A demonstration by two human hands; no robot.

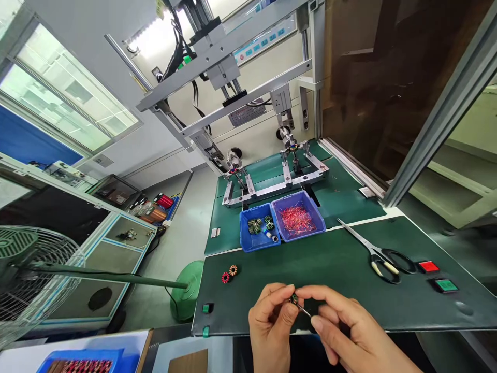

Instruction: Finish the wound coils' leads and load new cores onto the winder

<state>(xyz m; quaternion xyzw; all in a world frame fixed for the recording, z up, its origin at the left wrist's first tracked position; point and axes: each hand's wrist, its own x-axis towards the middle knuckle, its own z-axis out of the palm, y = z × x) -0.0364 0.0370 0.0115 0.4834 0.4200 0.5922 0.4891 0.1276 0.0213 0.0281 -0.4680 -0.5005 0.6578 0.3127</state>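
My left hand [272,324] pinches a small dark green, toothed motor stator core [294,299] between thumb and fingers, over the front edge of the bench. From the core a thin metal rod [304,310] slants down to the thumb of my right hand [345,326], whose fingers are closed on it. My right index fingertip is at the core's upper side. The rod's far end is hidden by my fingers. Two wound stators, one red [225,277] and one copper-coloured [233,270], lie on the green mat to the left.
A blue bin [248,247] with cores and a small roll adjoins a bin [285,238] of red wire scraps. Scissors [368,246] lie at right beside a red button [429,266] and a green button [446,285]. Behind stands a two-station winding machine [272,191]; a fan [42,269] is at left.
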